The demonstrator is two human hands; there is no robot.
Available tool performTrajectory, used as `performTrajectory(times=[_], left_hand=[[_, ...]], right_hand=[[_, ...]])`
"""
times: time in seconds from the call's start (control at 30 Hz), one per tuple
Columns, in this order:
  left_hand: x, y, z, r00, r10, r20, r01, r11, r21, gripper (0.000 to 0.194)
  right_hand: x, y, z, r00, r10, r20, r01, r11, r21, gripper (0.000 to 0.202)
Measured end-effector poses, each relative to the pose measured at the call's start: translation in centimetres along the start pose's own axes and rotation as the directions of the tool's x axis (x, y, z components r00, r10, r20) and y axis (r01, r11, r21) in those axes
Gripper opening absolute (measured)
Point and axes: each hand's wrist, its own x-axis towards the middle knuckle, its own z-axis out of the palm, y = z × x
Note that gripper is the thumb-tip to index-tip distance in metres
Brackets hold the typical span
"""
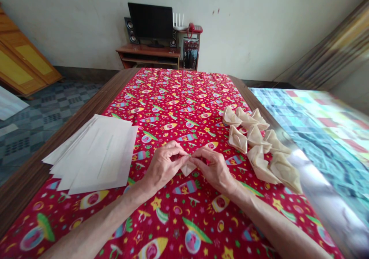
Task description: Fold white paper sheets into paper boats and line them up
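Note:
My left hand (165, 162) and my right hand (215, 168) meet over the middle of the red patterned cloth (161, 220). Thumbs and fingers of both pinch a small folded piece of pale paper (188, 168), whose lower part shows between them; its upper part is mostly covered by the fingertips. Left of my hands lies a fanned stack of pale paper sheets (100, 155). Several folded paper boats (238, 139) sit in rows on the cloth to the right.
The cloth covers a brown wooden table (95, 99). Beyond it, a monitor (150, 22) and a red telephone (196, 28) stand on a desk (148, 51). A bed with patterned covers (314, 136) is at the right, a wooden cabinet (25, 59) at the left.

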Motion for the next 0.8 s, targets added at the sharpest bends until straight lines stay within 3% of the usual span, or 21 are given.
performTrajectory(times=[0.2, 0.8], left_hand=[[-0.07, 0.14, -0.09, 0.998, -0.046, 0.033, 0.048, 0.997, -0.061, 0.008], [-0.19, 0.29, -0.09, 0.998, -0.060, 0.000, 0.059, 0.992, -0.116, 0.008]], right_hand=[[-0.03, 0.05, 0.00, 0.999, 0.040, 0.002, -0.040, 0.997, 0.073, 0.013], [-0.48, 0.54, -0.06, 0.996, -0.072, 0.052, 0.072, 0.997, -0.004, 0.016]])
